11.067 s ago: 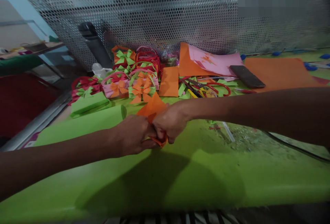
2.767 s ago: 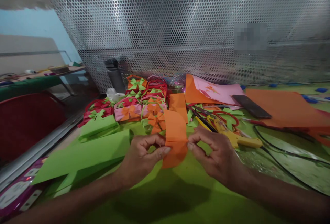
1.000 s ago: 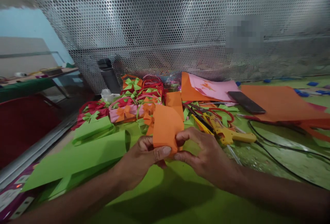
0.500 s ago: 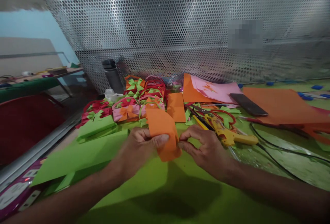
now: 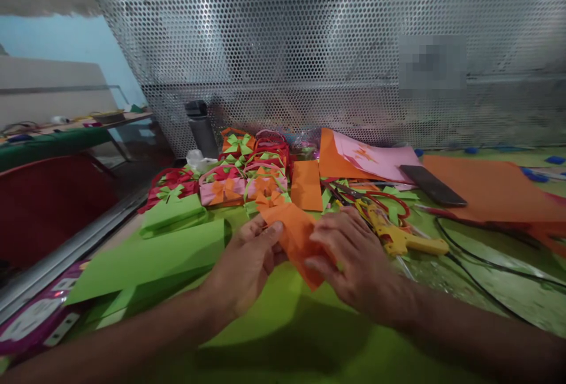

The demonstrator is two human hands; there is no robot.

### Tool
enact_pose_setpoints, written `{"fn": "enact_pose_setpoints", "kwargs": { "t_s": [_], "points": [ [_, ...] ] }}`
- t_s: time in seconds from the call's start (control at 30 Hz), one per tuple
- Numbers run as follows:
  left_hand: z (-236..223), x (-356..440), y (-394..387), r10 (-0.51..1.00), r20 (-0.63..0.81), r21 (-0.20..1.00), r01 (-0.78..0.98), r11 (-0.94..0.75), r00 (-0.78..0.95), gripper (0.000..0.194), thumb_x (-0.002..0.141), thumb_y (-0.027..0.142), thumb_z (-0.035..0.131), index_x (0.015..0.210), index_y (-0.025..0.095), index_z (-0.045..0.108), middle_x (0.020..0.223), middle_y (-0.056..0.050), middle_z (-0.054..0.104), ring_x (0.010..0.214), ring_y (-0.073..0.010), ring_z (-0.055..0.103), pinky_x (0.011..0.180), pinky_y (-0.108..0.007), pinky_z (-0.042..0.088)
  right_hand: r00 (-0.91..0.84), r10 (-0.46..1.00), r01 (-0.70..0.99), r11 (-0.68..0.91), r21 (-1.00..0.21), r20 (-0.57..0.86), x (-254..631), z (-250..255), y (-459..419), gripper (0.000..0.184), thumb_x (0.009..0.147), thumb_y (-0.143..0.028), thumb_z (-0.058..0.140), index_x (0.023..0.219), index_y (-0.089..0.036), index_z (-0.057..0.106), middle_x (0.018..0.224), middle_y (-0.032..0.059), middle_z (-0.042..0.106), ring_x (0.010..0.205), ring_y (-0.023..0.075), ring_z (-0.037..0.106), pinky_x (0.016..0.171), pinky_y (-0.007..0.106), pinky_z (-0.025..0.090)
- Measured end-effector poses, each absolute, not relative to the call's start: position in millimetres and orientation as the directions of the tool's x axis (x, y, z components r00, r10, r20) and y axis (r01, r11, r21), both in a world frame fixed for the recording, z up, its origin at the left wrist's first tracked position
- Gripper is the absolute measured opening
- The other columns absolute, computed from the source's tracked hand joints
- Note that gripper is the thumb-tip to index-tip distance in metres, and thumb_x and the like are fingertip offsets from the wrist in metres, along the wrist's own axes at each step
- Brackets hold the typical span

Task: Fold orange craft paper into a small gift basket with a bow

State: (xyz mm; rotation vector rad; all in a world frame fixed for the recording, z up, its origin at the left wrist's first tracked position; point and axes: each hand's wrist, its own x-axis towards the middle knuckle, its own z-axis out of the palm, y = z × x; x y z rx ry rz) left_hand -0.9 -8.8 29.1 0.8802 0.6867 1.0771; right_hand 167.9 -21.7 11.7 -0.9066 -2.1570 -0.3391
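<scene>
A folded piece of orange paper (image 5: 297,236) is held tilted above the green work surface (image 5: 283,337). My left hand (image 5: 247,260) grips its left edge, thumb on the front and fingers behind. On the right side, my right hand (image 5: 354,257) touches the paper with bent fingers; they are slightly blurred, and part of the paper is hidden behind them. Just beyond the paper lie several small paper bags with bows (image 5: 222,186) in red, pink and orange. An orange paper piece (image 5: 306,185) stands beside them.
A yellow glue gun (image 5: 398,236) with a black cord, red-handled scissors (image 5: 389,198) and a dark phone (image 5: 432,185) lie right. Green paper (image 5: 154,260) and a purple power strip (image 5: 39,307) are left. A bottle (image 5: 202,130) stands before the perforated metal panel (image 5: 287,48).
The orange paper has turned and now slants down to the right. My right hand has gone from a pinch at its edge to bent fingers against it. The view has shifted slightly left.
</scene>
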Motion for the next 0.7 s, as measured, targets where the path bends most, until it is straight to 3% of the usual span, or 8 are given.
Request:
{"fn": "enact_pose_setpoints", "kwargs": {
  "t_s": [0.1,0.23,0.3,0.43,0.53,0.6,0.63,0.7],
  "points": [
    [30.1,3.3,-10.0,0.951,-0.093,0.818,-0.522,0.242,0.296,0.012,0.079,0.014,0.054,0.073,0.015,0.063,0.071,-0.001,0.066,0.065,-0.012,0.06,0.067,-0.025,0.049,-0.579,0.415,0.735,0.639,0.228,0.702,160.6,7.0,-31.5,0.041,0.086,-0.041,0.045,0.107,-0.008,0.055,0.109,0.0176,0.061,0.105,0.0311,0.051,0.093,0.057,0.028],
    [38.2,8.9,-13.8,0.944,-0.165,0.748,-0.588,0.309,0.287,0.018,0.079,0.01,0.049,0.068,0.014,0.062,0.07,-0.001,0.066,0.065,-0.0101,0.06,0.068,-0.023,0.047,-0.635,0.429,0.759,0.503,0.414,0.643,153.4,5.4,-40.9,0.035,0.086,-0.019,0.042,0.115,0.0,0.052,0.119,0.0236,0.055,0.111,0.0366,0.047,0.091,0.06,0.025],
    [41.0,10.7,-15.9,0.929,-0.197,0.737,-0.577,0.351,0.314,0.019,0.08,0.011,0.047,0.07,0.014,0.063,0.076,-0.003,0.067,0.069,-0.0119,0.06,0.071,-0.026,0.047,-0.648,0.43,0.757,0.452,0.472,0.628,154.2,8.4,-41.7,0.035,0.085,-0.01,0.037,0.114,0.002,0.053,0.118,0.0252,0.054,0.109,0.0376,0.049,0.088,0.061,0.025],
    [39.1,9.2,-22.8,0.898,-0.203,0.747,-0.531,0.4,0.391,0.017,0.083,0.019,0.045,0.084,0.015,0.062,0.092,-0.006,0.066,0.083,-0.0165,0.06,0.077,-0.031,0.046,-0.667,0.429,0.744,0.414,0.524,0.609,162.1,18.4,-38.6,0.035,0.085,-0.008,0.034,0.111,0.006,0.054,0.112,0.0276,0.058,0.103,0.0381,0.053,0.087,0.061,0.024],
    [41.1,1.1,-33.3,0.834,-0.216,0.884,-0.261,0.388,0.508,0.024,0.086,0.034,0.045,0.089,0.017,0.061,0.089,-0.007,0.067,0.081,-0.0184,0.062,0.07,-0.031,0.047,-0.631,0.485,0.776,0.396,0.491,0.606,169.0,26.5,-35.0,0.035,0.082,-0.005,0.036,0.11,0.006,0.054,0.108,0.0269,0.06,0.099,0.0362,0.055,0.09,0.06,0.023],
    [48.6,-6.5,-39.0,0.82,-0.13,0.991,0.082,0.101,0.558,0.026,0.085,0.037,0.048,0.084,0.017,0.064,0.074,-0.007,0.068,0.067,-0.0178,0.063,0.061,-0.028,0.046,-0.576,0.574,0.818,0.405,0.409,0.582,173.3,31.5,-32.3,0.036,0.079,-0.002,0.037,0.111,0.003,0.054,0.104,0.023,0.062,0.095,0.0324,0.057,0.093,0.057,0.023],
    [53.7,-10.2,-40.0,0.851,0.039,0.958,0.222,-0.18,0.524,0.024,0.084,0.034,0.05,0.077,0.017,0.066,0.066,-0.005,0.067,0.062,-0.016,0.061,0.06,-0.026,0.045,-0.547,0.622,0.837,0.418,0.353,0.561,175.2,34.0,-30.9,0.037,0.077,-0.001,0.038,0.11,0.001,0.055,0.101,0.0199,0.064,0.092,0.03,0.058,0.093,0.055,0.024],
    [64.2,-15.5,-36.7,0.782,0.482,0.681,0.393,-0.618,0.394,0.014,0.078,0.027,0.059,0.084,0.017,0.068,0.077,-0.005,0.069,0.075,-0.018,0.062,0.072,-0.027,0.046,-0.511,0.685,0.857,0.454,0.245,0.518,178.4,38.9,-28.4,0.037,0.074,-0.001,0.04,0.106,-0.005,0.058,0.094,0.014,0.066,0.085,0.026,0.059,0.093,0.052,0.026]
  ]
}}
